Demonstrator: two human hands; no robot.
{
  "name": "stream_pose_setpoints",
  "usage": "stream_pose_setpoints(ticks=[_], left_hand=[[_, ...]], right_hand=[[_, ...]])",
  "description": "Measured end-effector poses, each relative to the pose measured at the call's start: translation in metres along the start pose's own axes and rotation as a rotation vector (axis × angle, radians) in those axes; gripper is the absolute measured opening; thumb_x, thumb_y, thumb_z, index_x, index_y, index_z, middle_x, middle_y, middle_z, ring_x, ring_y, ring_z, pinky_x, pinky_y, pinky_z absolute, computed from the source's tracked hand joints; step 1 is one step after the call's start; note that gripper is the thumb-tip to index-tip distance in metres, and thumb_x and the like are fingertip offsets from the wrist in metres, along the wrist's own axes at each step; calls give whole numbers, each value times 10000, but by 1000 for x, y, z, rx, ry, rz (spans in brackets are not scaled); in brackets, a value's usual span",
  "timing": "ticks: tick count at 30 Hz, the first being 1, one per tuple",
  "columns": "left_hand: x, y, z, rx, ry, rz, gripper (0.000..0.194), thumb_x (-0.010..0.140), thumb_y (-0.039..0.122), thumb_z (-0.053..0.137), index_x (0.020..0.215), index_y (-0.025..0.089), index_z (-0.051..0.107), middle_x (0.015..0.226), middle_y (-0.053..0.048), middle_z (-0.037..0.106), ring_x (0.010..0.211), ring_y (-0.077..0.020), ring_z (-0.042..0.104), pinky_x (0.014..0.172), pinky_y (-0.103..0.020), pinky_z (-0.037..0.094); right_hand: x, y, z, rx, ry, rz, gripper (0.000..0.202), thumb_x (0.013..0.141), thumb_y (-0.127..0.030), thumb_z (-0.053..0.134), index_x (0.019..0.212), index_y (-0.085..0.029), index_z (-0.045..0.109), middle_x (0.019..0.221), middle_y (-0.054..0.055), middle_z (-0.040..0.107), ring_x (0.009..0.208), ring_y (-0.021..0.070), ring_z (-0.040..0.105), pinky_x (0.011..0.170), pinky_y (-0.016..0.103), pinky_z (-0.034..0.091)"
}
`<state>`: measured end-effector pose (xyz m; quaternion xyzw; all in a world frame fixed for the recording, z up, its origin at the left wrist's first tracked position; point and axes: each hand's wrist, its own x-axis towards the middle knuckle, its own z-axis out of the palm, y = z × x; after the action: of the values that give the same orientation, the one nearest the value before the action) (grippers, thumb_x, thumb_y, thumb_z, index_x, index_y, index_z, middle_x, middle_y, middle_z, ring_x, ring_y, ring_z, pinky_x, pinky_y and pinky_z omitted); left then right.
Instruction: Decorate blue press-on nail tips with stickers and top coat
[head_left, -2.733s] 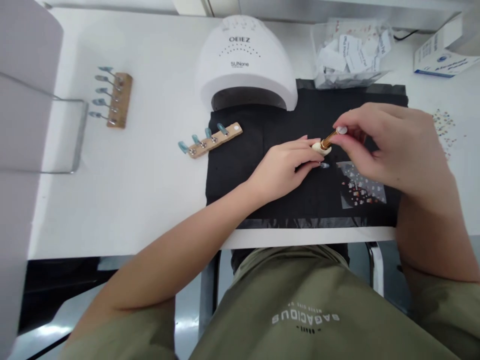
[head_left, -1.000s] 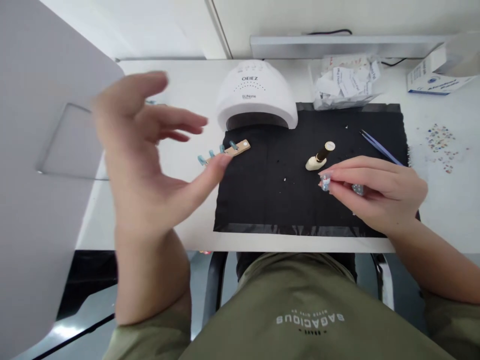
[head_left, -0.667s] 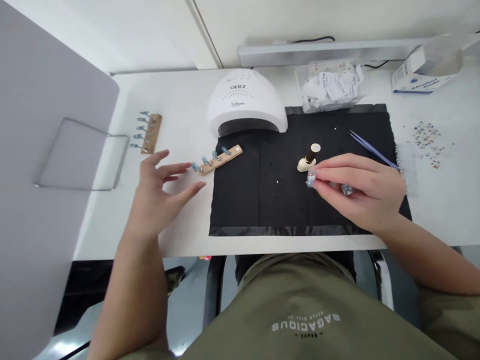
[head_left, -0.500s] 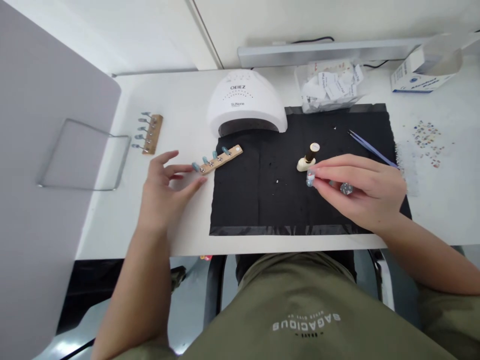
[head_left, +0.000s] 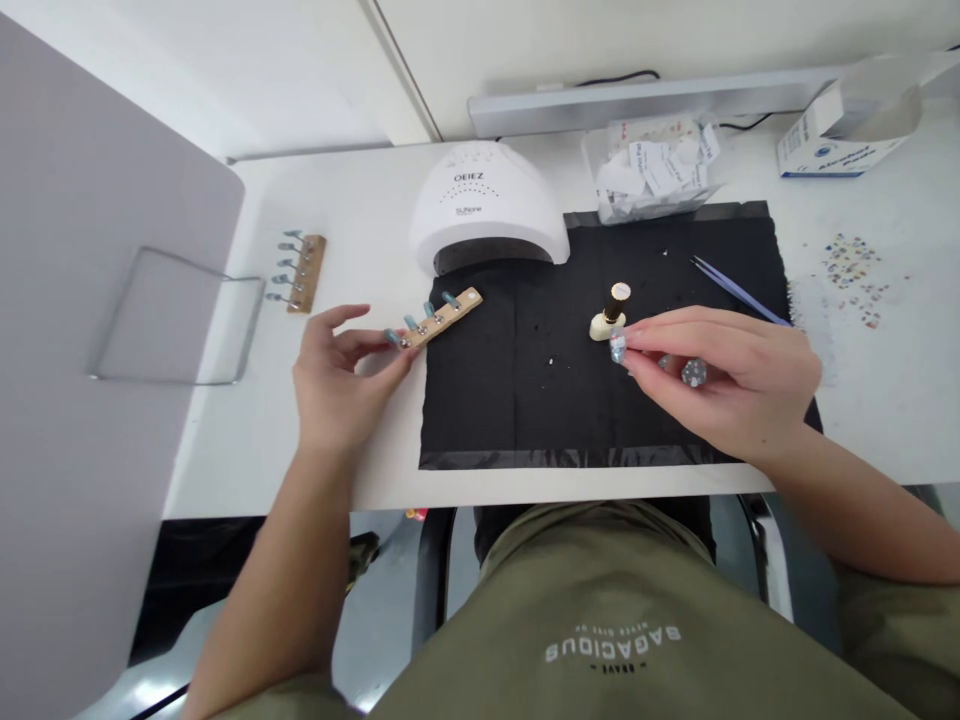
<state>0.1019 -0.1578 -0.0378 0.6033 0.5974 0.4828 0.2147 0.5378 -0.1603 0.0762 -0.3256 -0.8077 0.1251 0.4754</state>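
Note:
My left hand (head_left: 341, 375) has its thumb and fingers closed about the near left end of a wooden nail tip stand (head_left: 442, 322). Several glossy blue-grey nail tips stand along it on small metal holders. Over the black mat (head_left: 487, 410), my right hand (head_left: 731, 380) pinches a decorated, shiny nail tip (head_left: 618, 346) between thumb and fingertips. A round, grey, speckled piece (head_left: 694, 373) shows at that hand's curled fingers; how it joins the nail tip is hidden. Just behind the pinched nail tip is an upright cream polish bottle (head_left: 606, 326) with a dark, white-topped cap.
A white nail lamp (head_left: 491, 205) sits behind the mat. A second nail tip stand (head_left: 307, 275) is at the left. Purple tweezers (head_left: 739, 288), scattered gems (head_left: 855, 270), a bag of pads (head_left: 652, 170) and an open box (head_left: 847, 135) lie right and back.
My left thumb and fingers have closed in on the end of the wooden stand. My right hand still pinches the nail tip in nearly the same place. The view has shifted slightly.

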Motion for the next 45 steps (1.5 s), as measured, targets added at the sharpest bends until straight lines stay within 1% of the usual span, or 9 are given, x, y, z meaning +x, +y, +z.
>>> stream_pose_setpoints(ticks=[3, 7, 12, 16, 23, 29, 34, 41, 45], left_hand=[[0, 2, 3, -102, 98, 66, 860, 565, 484, 1208, 1192, 292, 651, 734, 129, 729, 695, -149, 776, 689, -332, 713], [-14, 46, 11, -205, 147, 162, 735, 645, 295, 1172, 1229, 251, 727, 834, 67, 763, 739, -134, 820, 710, -264, 761], [-28, 121, 39, -349, 1, 429, 853, 593, 137, 1135, 1351, 257, 762, 869, 64, 757, 682, -137, 803, 660, -233, 757], [-29, 148, 61, -380, -52, 499, 842, 669, 130, 1097, 1420, 277, 744, 891, 49, 768, 659, -142, 790, 643, -256, 756], [-29, 157, 72, -432, -37, 467, 770, 630, 98, 1105, 1302, 254, 763, 974, 23, 769, 624, -106, 741, 576, -214, 696], [-31, 157, 74, -410, -18, 423, 761, 618, 173, 1124, 1264, 307, 745, 926, 41, 742, 609, -125, 732, 543, -250, 683], [-35, 157, 74, -380, -16, 342, 762, 655, 244, 1144, 1265, 331, 695, 916, 59, 696, 662, -145, 764, 646, -311, 738], [-36, 164, 78, -368, -6, 406, 687, 736, 249, 1097, 1309, 327, 726, 863, 53, 737, 674, -161, 793, 678, -305, 754], [-39, 167, 79, -347, 10, 394, 650, 758, 278, 1079, 1304, 330, 730, 821, 60, 748, 661, -163, 788, 700, -307, 755]], right_hand=[[0, -1, -1, 28, 6, 44, 204, 1018, -143, 826, 1005, -343, 866, 979, -42, 922, 649, 128, 785, 461, 256, 568], [-1, -5, 1, 165, 76, 149, 224, 1013, -143, 840, 1022, -361, 890, 1008, -51, 929, 688, 145, 821, 493, 271, 635], [-5, -8, 2, 377, 128, 280, 262, 1025, -142, 837, 1088, -389, 897, 1168, -21, 934, 553, 128, 743, 415, 310, 617], [-5, -3, 0, 482, 154, 253, 143, 1000, -194, 891, 1069, -319, 890, 1151, -5, 940, 502, 81, 684, 392, 243, 574], [-1, -1, 0, 550, 195, 205, 259, 960, -65, 878, 1053, -307, 896, 1144, -11, 937, 609, 73, 755, 473, 206, 597], [-1, 1, -2, 453, 167, 203, 185, 989, -128, 861, 1021, -305, 903, 1121, 16, 934, 775, 154, 842, 478, 255, 615], [-1, 5, -3, 385, 145, 222, 184, 976, -120, 848, 1011, -293, 900, 1115, 19, 932, 696, 128, 785, 452, 247, 582], [0, 5, -1, 525, 164, 229, 247, 944, -59, 846, 1003, -294, 892, 1098, 9, 934, 655, 98, 767, 439, 211, 544], [-1, 5, 2, 551, 178, 236, 234, 933, -61, 849, 1005, -279, 898, 1096, 19, 933, 770, 135, 836, 433, 193, 539]])
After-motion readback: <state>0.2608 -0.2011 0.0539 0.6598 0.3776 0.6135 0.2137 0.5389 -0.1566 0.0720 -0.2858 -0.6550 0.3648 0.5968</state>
